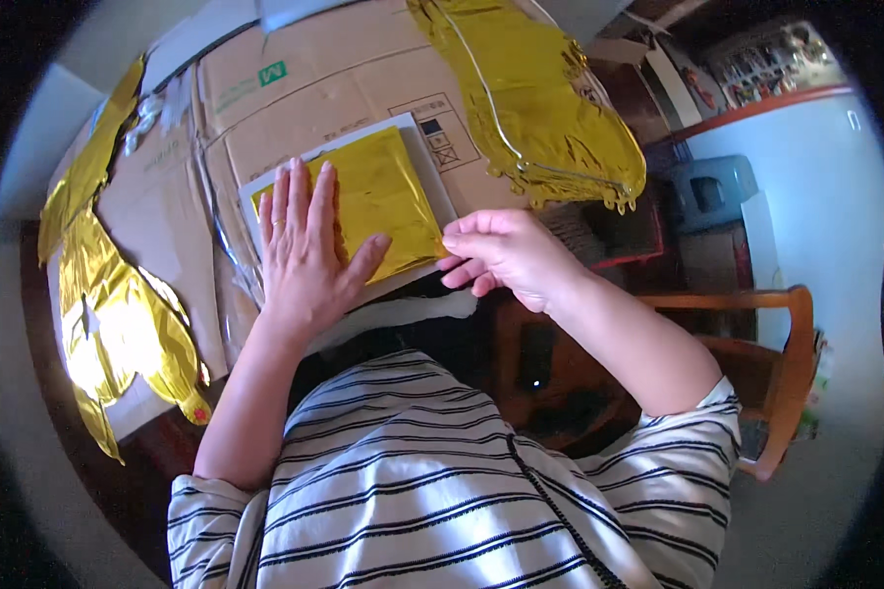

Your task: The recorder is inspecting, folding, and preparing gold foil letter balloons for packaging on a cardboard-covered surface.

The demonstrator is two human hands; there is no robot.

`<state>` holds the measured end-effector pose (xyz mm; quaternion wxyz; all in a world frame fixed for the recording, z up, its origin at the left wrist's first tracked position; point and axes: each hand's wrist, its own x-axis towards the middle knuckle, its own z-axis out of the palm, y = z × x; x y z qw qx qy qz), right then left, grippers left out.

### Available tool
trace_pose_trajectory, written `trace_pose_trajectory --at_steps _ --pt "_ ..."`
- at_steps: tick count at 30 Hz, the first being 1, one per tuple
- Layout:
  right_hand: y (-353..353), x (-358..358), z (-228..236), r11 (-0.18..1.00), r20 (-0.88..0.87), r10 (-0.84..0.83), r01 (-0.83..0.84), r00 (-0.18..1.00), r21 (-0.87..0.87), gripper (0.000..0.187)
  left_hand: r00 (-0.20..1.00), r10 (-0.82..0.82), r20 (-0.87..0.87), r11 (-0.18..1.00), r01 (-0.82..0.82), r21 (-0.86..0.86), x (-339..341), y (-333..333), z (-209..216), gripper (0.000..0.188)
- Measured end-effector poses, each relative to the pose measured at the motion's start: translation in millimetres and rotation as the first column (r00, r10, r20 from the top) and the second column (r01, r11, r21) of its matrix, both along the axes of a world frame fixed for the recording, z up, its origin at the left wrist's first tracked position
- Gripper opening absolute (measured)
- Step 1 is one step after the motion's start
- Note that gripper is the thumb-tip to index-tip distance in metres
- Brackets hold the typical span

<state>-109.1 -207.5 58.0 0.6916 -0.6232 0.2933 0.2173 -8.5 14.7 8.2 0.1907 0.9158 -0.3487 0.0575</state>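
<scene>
Two bare hands work over a gold foil square [388, 187] in the head view; the square lies on a pale board [430, 172], itself on brown cardboard [334, 83]; the left hand [309, 257] lies flat across the left part of the square, fingers extended, grasping nothing; the right hand [511, 253] pinches the near right corner of the square between thumb and forefinger; a foil sheet [550, 108] lies at the far right, crumpled foil [118, 324] at the left. If the right hand pulled hard while the left pressed, the thin square could tear at that corner; uneven pressure could set the creases beside it; if the left palm slid, square and board could shift together. Hidden under the left palm is part of the square, so its left edge shows only in part; the right fingertips cover the corner, and how much they hold is hard to tell; glare washes out the crumpled foil, the foil sheet is cut off by the upper edge, and the chair [798, 344] sinks into shadow.
</scene>
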Motion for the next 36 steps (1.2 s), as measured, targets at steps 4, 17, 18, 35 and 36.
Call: trace_pose_trajectory --at_steps 4,17,18,35,36 --pt "1.8 3.0 -2.7 0.997 0.03 -0.067 0.066 0.997 0.04 0.031 1.0 -0.012 0.009 1.0 0.012 0.013 0.5 -0.8 0.2 0.086" --pt "-9.4 27.0 -6.3 0.993 -0.027 0.105 -0.107 0.994 -0.046 0.028 1.0 -0.024 0.015 0.999 0.023 0.029 0.6 -1.5 1.9 0.084" --pt "-10.8 27.4 -6.7 0.993 -0.032 0.107 -0.108 0.994 -0.041 0.028 1.0 -0.027 0.016 0.999 0.027 0.024 0.8 -1.3 0.7 0.084" --pt "-17.4 38.6 -4.1 0.969 -0.067 0.229 -0.234 0.971 -0.075 0.025 1.0 -0.017 0.017 0.999 0.016 0.036 0.7 -1.7 1.9 0.084" --pt "-17.3 38.6 -4.3 0.969 -0.066 0.232 -0.236 0.971 -0.077 0.025 1.0 -0.016 0.017 0.999 0.016 0.037 0.8 -1.6 1.8 0.084"
